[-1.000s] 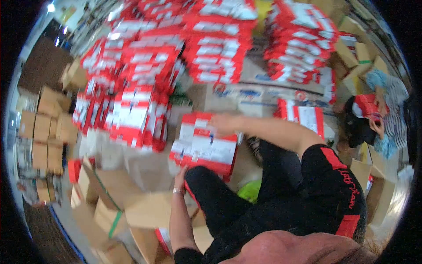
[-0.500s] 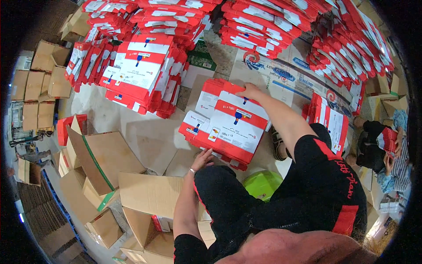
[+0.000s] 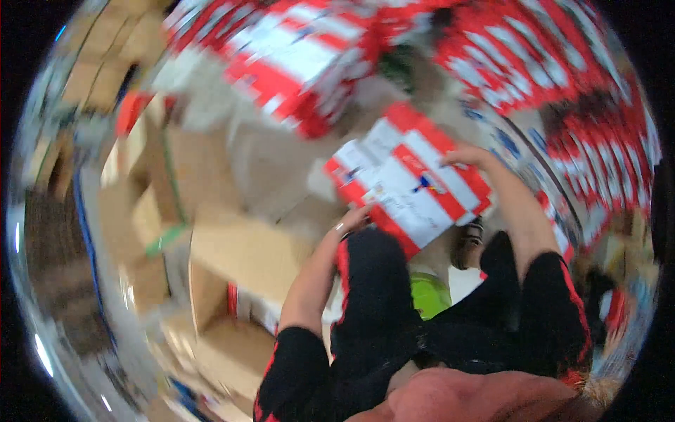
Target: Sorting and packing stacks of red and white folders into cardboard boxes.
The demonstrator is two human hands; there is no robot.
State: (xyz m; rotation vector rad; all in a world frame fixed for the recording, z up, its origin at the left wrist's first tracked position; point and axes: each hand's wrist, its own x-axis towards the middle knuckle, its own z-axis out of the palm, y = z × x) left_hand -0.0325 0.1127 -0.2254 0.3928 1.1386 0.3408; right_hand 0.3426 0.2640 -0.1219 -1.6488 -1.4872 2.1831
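Observation:
A bundle of flat red and white printed cartons lies tilted in front of my knees. My right hand grips its far right edge, the fingers reaching over the top. On the near left edge my left hand has hold of it, fingers partly hidden under the carton. Blur hides whether the bundle is lifted off the floor. Below it, between my legs, shows a bright green round thing.
Taller stacks of the same flat cartons stand at the far side, with more piles to the right. Open brown cardboard boxes crowd my left; one holds something red and white. Another person sits at the far right.
The view has swung left, so most things sit further right and are smeared. The carton bundle appears turned clockwise, with both hands still at its edges.

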